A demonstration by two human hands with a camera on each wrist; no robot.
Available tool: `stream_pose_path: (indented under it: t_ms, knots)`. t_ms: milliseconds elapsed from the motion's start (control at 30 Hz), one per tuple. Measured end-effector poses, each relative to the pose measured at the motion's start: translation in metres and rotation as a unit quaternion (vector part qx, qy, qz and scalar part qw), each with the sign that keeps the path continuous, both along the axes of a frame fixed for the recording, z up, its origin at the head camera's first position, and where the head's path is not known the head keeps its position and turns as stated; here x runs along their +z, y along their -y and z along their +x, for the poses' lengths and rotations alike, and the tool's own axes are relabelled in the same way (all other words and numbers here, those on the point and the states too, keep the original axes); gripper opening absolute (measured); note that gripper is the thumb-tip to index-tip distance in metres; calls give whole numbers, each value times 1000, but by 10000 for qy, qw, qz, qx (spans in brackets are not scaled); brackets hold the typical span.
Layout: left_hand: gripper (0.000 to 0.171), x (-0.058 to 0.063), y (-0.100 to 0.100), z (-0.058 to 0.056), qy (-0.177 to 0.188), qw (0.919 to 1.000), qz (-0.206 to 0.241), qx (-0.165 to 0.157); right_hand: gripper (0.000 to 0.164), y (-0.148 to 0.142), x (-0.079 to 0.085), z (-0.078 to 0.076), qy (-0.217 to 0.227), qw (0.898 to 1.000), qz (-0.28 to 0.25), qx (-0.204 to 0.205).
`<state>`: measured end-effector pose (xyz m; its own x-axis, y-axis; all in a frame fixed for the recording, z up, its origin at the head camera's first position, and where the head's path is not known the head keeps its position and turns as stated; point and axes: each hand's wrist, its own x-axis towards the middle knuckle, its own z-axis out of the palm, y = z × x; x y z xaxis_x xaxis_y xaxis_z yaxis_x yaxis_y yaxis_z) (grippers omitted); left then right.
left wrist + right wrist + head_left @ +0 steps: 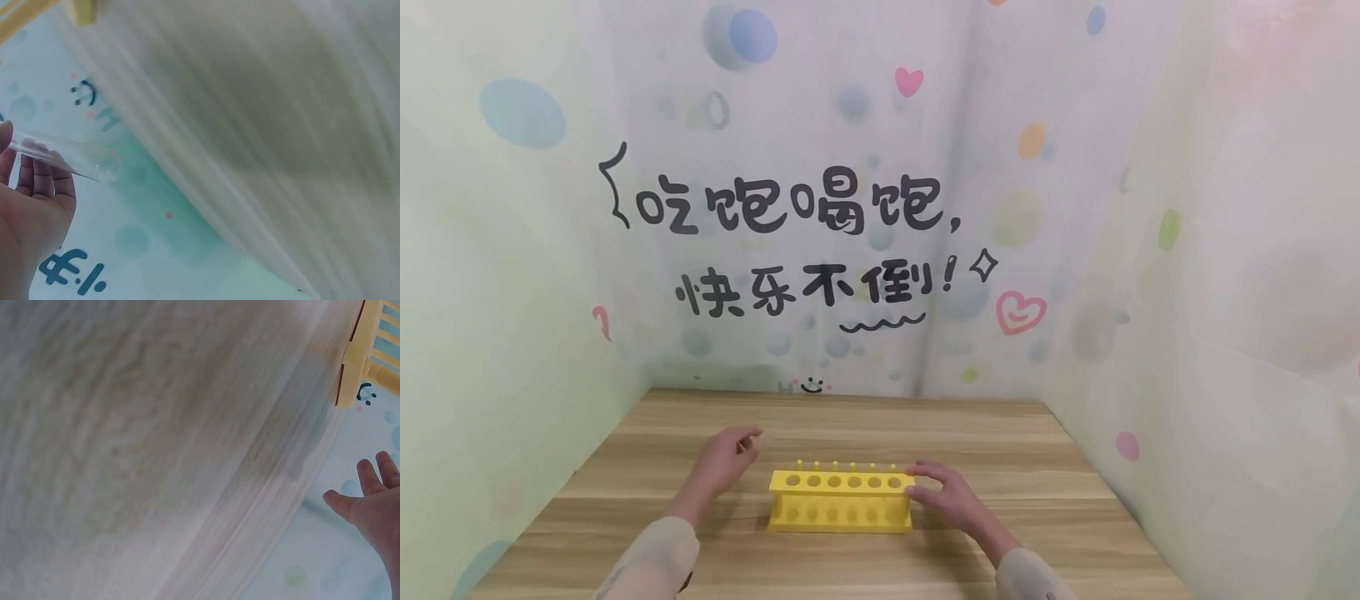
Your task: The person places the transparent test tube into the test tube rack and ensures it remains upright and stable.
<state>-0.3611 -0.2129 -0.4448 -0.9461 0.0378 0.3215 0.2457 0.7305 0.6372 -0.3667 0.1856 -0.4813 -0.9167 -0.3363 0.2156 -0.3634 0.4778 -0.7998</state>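
a yellow rack (844,492) stands between left hand (727,460) and right hand (953,495) on the table (842,567).

In front of you, the yellow plastic rack (841,492) stands upright, long side towards you. Its narrow top plate has a single row of six round holes, above a matching flat base; six thin yellow pegs line up behind the plate. Left of the rack, you hold a clear, colourless, see-through tube (87,161) between the thumb and fingers of your left hand (37,203), its broad end projecting past your fingertips.
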Motion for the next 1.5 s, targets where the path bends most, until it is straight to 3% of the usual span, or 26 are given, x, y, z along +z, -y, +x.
stream_pose_path:
  t_ms: [233, 400, 767, 1167, 1500]
  knots:
    - [33, 22, -5, 1, -279, 9989, 352, -97, 36, -1, 0, -1, -20, 10000, 89, -40]
    - [34, 37, -13, 4, -220, 9957, 890, -142, 36, -1, -1, -1, -20, 9999, 94, -48]
    - [36, 58, -33, 11, -439, 9862, 1563, -321, 36, 0, 0, 0, 43, 10000, 39, -44]
    - [34, 52, -53, 17, -583, 9695, 2290, -648, 40, 0, -1, 1, 59, 9999, 25, 79]
    - [32, 42, -62, 21, -385, 9635, 2529, -788, 41, -1, -1, 1, 76, 9999, 60, 71]
